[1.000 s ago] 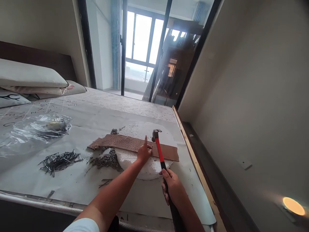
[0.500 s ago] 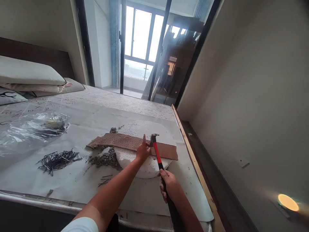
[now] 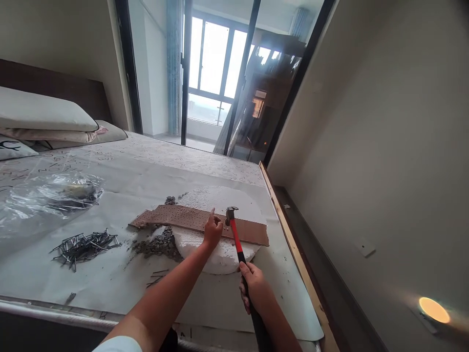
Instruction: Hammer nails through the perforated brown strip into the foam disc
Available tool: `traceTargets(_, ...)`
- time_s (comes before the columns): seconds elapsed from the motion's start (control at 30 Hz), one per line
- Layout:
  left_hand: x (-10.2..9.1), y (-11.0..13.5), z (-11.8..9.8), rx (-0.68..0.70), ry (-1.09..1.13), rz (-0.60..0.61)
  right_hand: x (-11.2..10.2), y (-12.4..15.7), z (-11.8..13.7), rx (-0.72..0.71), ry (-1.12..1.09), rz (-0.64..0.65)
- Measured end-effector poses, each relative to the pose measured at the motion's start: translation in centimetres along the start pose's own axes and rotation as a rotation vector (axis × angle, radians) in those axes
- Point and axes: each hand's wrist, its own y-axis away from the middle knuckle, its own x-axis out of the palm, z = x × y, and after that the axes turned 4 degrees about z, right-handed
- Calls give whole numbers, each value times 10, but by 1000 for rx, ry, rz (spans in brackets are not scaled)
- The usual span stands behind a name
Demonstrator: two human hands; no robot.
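A brown strip of board (image 3: 172, 217) dotted with nail heads lies across a round white foam block (image 3: 220, 254) on the paper-covered bed. My left hand (image 3: 213, 229) rests on the strip, fingers pinched together with the index finger raised; what it pinches is too small to see. My right hand (image 3: 253, 287) grips the red and black handle of a claw hammer (image 3: 234, 233). The hammer head sits low over the strip, just right of my left fingers.
A pile of loose nails (image 3: 82, 243) lies at the left, grey rubble (image 3: 157, 244) beside the foam, a clear plastic bag (image 3: 47, 195) further back. Pillows (image 3: 44, 117) are at the far left. The bed's wooden edge (image 3: 289, 244) runs along the right, a floor gap beyond it.
The hammer head has come down from slightly above the strip to just over it beside my left fingers. My left hand stays pinched on the strip.
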Motion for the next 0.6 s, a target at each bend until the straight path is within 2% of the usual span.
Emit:
traceTargets(0.1, 1, 1, -1, -1, 35, 7, -1, 2, 2, -48, -18, 10)
traceTargets(0.2, -6, 3, -4, -25, 118, 39, -2, -2, 1, 48, 0, 8)
traceTargets(0.27, -20, 2, -5, -37, 174, 72, -3, -5, 0, 87, 7, 1)
traceTargets(0.4, -69, -1, -6, 11, 119, 42, -6, -8, -1, 108, -91, 36)
traceTargets(0.53, -124, -2, 1, 81, -168, -55, -10, -4, 2, 130, -226, 76)
traceTargets(0.6, -146, -1, 9, 119, -331, -36, -13, -2, 5, 142, -291, 99)
